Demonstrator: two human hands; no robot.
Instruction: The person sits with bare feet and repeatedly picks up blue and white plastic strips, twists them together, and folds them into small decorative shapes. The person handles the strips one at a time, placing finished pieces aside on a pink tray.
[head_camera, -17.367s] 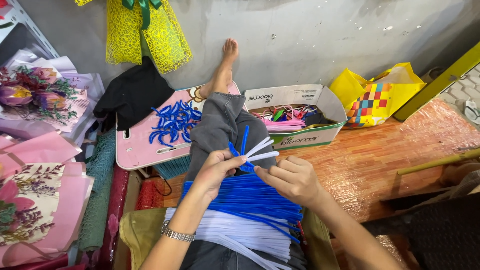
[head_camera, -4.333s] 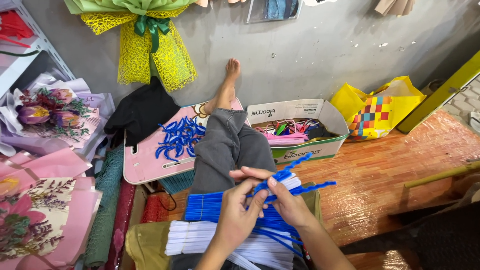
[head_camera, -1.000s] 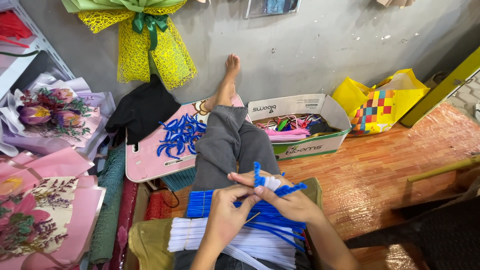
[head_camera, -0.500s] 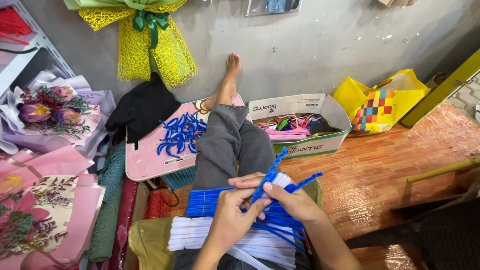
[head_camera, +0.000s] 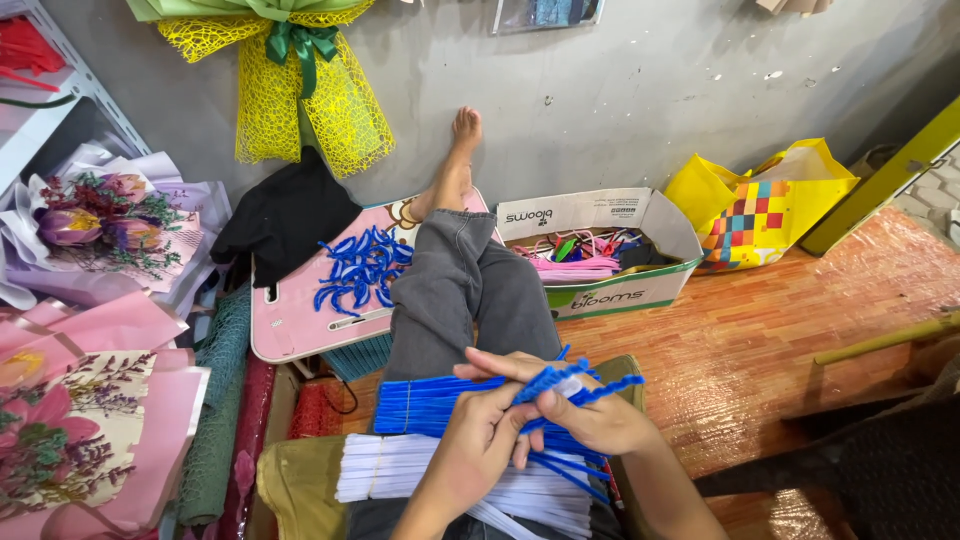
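Note:
My left hand (head_camera: 475, 445) and my right hand (head_camera: 585, 415) meet over my lap, both pinching a blue pipe cleaner (head_camera: 575, 382) that is bent around a white one between the fingers. Under the hands lies a bundle of straight blue pipe cleaners (head_camera: 425, 405), and below it a bundle of white pipe cleaners (head_camera: 400, 470). My leg in grey trousers (head_camera: 450, 290) stretches toward the wall. Several finished blue loops (head_camera: 355, 268) lie on a pink tray table (head_camera: 300, 335) to the left of the leg.
An open cardboard box (head_camera: 610, 290) with pink and coloured pipe cleaners stands right of my leg. A yellow bag (head_camera: 760, 205) sits by the wall. Pink-wrapped flower bouquets (head_camera: 90, 400) lie at the left, a black cloth (head_camera: 285, 215) and a yellow mesh bouquet (head_camera: 300, 80) behind.
The blue pipe cleaner's ends have swung from pointing up to lying flatter, toward the right, as my fingers twist it. Both hands stay over the lap.

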